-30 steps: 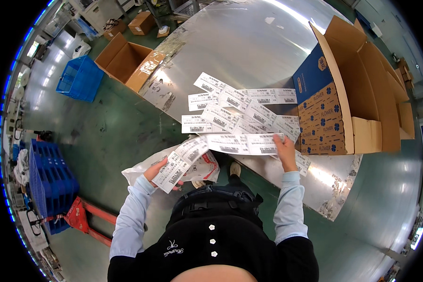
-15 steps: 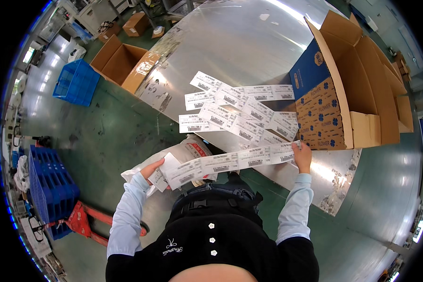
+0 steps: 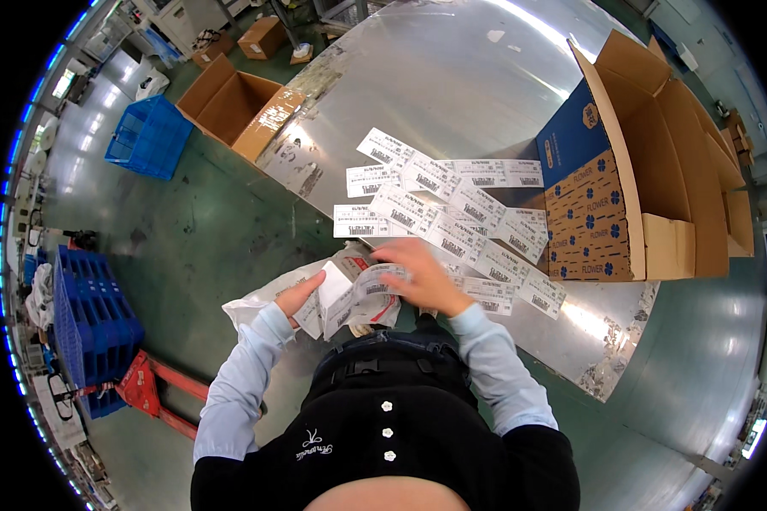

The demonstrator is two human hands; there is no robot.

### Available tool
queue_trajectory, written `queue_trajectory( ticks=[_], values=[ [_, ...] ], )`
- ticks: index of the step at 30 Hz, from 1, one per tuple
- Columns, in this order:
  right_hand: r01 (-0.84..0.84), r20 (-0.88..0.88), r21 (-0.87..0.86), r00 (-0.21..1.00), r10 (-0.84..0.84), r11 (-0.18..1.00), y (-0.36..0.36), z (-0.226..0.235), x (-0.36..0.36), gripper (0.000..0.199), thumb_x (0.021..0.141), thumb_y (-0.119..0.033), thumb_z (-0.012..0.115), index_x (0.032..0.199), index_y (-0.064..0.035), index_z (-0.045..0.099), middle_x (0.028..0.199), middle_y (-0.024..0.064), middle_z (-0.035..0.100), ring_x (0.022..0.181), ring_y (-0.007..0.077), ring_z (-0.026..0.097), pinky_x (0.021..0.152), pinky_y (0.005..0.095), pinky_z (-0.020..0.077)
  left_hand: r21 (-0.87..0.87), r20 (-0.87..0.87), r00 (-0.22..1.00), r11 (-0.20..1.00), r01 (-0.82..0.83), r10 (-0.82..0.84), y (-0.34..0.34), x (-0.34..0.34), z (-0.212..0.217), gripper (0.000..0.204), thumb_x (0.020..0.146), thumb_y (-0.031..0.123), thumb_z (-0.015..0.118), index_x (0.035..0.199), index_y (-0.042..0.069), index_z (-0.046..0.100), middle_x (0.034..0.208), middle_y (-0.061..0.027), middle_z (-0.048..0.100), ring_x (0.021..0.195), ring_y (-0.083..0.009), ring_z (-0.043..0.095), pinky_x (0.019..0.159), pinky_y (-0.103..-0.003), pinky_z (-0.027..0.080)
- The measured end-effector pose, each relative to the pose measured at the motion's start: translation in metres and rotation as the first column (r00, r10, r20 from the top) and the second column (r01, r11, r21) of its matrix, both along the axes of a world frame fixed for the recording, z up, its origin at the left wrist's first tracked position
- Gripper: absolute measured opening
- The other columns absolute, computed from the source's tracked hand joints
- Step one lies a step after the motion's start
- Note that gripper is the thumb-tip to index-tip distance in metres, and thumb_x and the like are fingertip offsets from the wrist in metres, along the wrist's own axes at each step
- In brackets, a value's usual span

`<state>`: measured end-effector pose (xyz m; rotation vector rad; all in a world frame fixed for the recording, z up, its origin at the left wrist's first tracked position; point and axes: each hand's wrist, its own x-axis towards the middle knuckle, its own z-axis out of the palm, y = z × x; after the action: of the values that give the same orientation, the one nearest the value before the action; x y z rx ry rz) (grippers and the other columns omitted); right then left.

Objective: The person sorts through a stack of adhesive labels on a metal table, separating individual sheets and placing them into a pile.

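Observation:
My left hand (image 3: 301, 297) is closed on a folded stack of white labels (image 3: 336, 288), the thumb along its near side. From that stack a strip of printed barcode labels (image 3: 369, 290) curves up to my right hand (image 3: 423, 277). The fingers of my right hand are bent round the strip, close to the stack. Several more label strips (image 3: 435, 180) lie crossed over each other on the metal table (image 3: 418, 85), in front of my hands. Part of the strip behind my right hand is hidden.
At the table's right stands a large open carton (image 3: 592, 213). A white sack (image 3: 260, 294) is below my hands. Leftward are another open box (image 3: 230, 106), a blue crate (image 3: 149, 136), blue pallets (image 3: 94, 324) and a red pallet jack (image 3: 149, 387).
My right hand has moved left from the far end of the stretched strip to beside the stack. The strip, held taut before, now bends in a curve between my hands.

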<state>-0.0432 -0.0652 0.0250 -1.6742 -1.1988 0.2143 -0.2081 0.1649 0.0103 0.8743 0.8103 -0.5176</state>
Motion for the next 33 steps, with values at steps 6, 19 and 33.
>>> queue_trajectory(
  ticks=[6,19,33],
  values=[
    [-0.487,-0.158,-0.057,0.866,0.474,0.872,0.057,0.008,-0.026,0.019,0.082,-0.025,0.065,0.092,-0.0085,0.065,0.09,0.0081,0.066,0.086,0.0285,0.058,0.078,0.0393,0.0451,0.012,0.072,0.997,1.0,-0.013,0.012,-0.004,0.003,0.001,0.053,0.094,0.049,0.044,0.128,0.008,0.049,0.114,-0.0104,0.062,0.096,-0.0248,0.064,0.081,-0.037,0.054],
    [-0.409,0.15,-0.299,0.872,0.466,0.862,0.064,-0.011,-0.043,0.021,0.089,-0.028,0.052,0.081,-0.0092,0.059,0.078,0.0077,0.06,0.07,0.0305,0.061,0.06,0.0428,0.0469,0.083,-0.12,0.991,0.995,-0.048,0.058,-0.005,-0.009,-0.048,0.032,0.089,0.014,0.044,0.117,0.002,0.051,0.103,-0.0192,0.063,0.085,-0.0356,0.066,0.067,-0.055,0.057],
    [-0.13,0.199,-0.286,0.961,0.192,0.949,0.057,-0.008,0.025,0.015,0.087,-0.024,0.055,0.085,-0.0111,0.063,0.076,0.0085,0.061,0.073,0.0299,0.062,0.064,0.0415,0.0483,-0.168,-0.127,0.947,0.935,-0.314,0.295,0.007,-0.04,-0.059,0.05,0.088,0.013,0.038,0.135,-0.005,0.033,0.122,-0.0278,0.052,0.107,-0.0433,0.058,0.09,-0.056,0.048]
  ],
)
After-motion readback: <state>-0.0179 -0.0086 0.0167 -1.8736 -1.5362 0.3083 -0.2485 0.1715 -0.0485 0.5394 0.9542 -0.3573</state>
